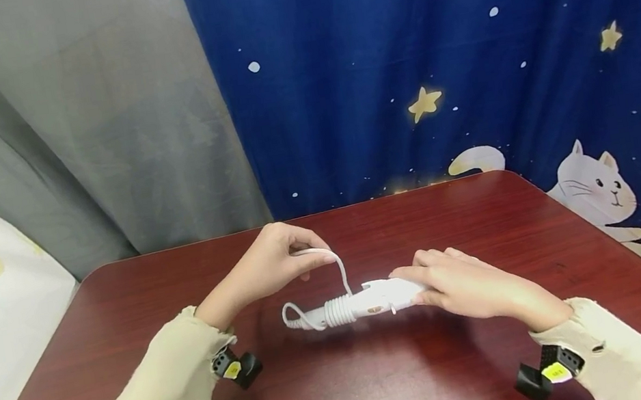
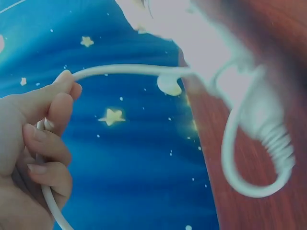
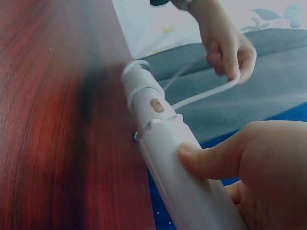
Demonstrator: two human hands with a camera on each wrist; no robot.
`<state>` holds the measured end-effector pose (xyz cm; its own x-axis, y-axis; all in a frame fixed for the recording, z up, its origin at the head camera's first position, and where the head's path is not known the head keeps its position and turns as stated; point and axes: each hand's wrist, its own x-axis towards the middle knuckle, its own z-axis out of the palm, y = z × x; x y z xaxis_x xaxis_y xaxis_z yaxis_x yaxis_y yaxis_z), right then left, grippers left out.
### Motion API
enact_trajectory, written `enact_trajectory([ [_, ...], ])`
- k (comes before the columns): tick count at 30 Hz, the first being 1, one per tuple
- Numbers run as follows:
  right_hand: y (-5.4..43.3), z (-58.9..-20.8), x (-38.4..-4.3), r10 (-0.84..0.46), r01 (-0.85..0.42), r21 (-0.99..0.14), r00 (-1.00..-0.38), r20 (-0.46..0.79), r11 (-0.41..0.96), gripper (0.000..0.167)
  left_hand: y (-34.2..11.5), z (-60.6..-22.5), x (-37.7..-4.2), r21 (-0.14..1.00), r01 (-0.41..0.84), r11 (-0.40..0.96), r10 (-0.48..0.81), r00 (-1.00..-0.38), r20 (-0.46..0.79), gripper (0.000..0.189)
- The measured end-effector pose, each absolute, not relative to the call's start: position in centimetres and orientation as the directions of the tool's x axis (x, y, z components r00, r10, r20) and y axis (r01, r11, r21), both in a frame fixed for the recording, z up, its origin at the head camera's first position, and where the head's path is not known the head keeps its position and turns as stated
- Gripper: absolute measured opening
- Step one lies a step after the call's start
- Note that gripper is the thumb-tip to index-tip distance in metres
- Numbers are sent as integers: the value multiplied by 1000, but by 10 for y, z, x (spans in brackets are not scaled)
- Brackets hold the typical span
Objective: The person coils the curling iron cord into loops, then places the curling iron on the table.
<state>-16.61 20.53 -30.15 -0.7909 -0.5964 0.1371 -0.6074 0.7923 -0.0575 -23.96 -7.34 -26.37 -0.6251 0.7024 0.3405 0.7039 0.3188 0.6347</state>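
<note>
Hands, head view: left hand (image 1: 282, 254) pinches a white cord (image 1: 342, 273) between thumb and fingertips, above the coiled left part of the white device (image 1: 379, 298) and apart from it. Right hand (image 1: 457, 282) grips the device's right-hand end, thumb along the near side, fingers over the far side. Device extends left to right over the dark red-brown surface (image 1: 349, 389); contact between the two cannot be judged. Cord wound in several close turns round the device's left part; from the turns one length rises to the left hand. A loop of cord stands out at the device's left tip. Small brown mark (image 1: 376, 310) on the device, between turns and right hand. Beyond the device, past the surface's far edge: gray curtain (image 1: 140, 116) toward the left, blue curtain (image 1: 341, 86) with stars toward the right.

Left wrist view: device blurred and pale. Cord runs from it to the thumb and index finger of the left hand, then passes down along the other, bent fingers. Cord loop bows out from the device's ribbed end.

Right wrist view: right thumb presses along the device's body, other fingers partly hidden behind it. Left hand is off to one side of the device's far end, cord drawn between them.
</note>
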Motion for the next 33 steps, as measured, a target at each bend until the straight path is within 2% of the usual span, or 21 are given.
enact_trajectory([
  [10, 214, -311, -187, -499, -534, -51, -816, 291, 844, 39, -76, -271, -218, 681, 677, 280, 684, -639, 353, 18],
  [16, 221, -309, -194, -377, -457, -133, -840, 390, 880, 40, -74, -285, -206, 744, 627, 233, 705, -636, 315, 29],
  [24, 228, -299, -198, -342, -483, -221, -814, 469, 847, 40, -65, -312, -201, 828, 544, 135, 742, -609, 280, 36],
  [33, 233, -287, -187, -374, -554, -414, -817, 440, 722, 39, -68, -341, -225, 918, 389, 76, 688, -687, 234, 30],
])
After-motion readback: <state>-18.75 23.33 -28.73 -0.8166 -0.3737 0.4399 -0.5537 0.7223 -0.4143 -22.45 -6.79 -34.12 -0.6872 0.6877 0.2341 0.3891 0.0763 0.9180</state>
